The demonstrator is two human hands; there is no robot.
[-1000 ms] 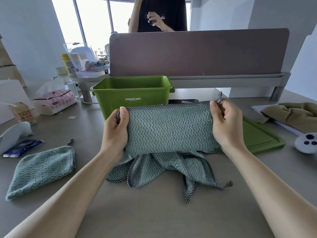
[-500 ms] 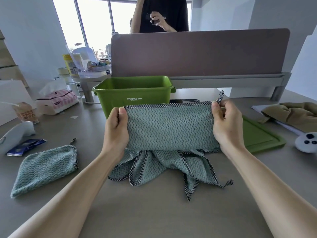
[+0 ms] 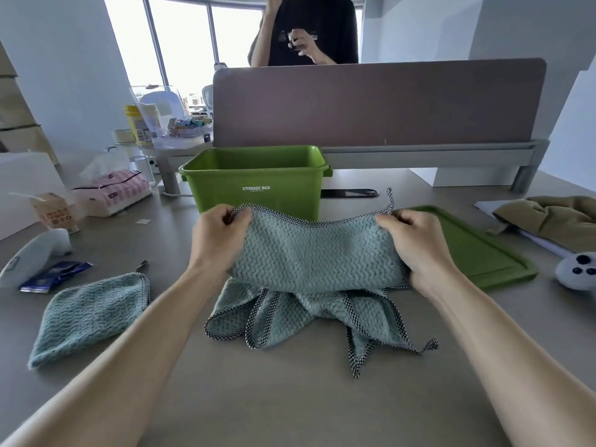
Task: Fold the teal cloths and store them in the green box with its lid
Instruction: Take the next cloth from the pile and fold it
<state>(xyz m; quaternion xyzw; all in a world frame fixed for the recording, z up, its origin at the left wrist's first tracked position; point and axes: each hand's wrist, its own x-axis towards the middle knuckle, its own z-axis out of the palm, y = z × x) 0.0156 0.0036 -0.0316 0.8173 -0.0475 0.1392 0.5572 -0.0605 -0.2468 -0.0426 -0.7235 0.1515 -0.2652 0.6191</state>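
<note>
I hold a teal cloth (image 3: 309, 253) with a checkered trim up over the table. My left hand (image 3: 219, 240) pinches its upper left corner and my right hand (image 3: 416, 246) pinches the upper right corner. The top edge sags between them. Under it lies a loose heap of more teal cloths (image 3: 290, 321). A folded teal cloth (image 3: 90, 314) rests at the left. The open green box (image 3: 258, 179) stands just behind my hands, nothing visible inside. Its green lid (image 3: 477, 250) lies flat to the right.
A person stands behind the desk divider (image 3: 377, 101). At the left are a tissue pack (image 3: 113, 191), a small carton (image 3: 53, 211), a white device (image 3: 35, 253) and a blue wrapper (image 3: 54, 279). An olive cloth (image 3: 554, 217) and a white controller (image 3: 577, 269) sit at the right.
My hands have lowered and tipped forward with the cloth, and its top edge, stretched straight before, now hangs slack between them. The view has tilted down a little.
</note>
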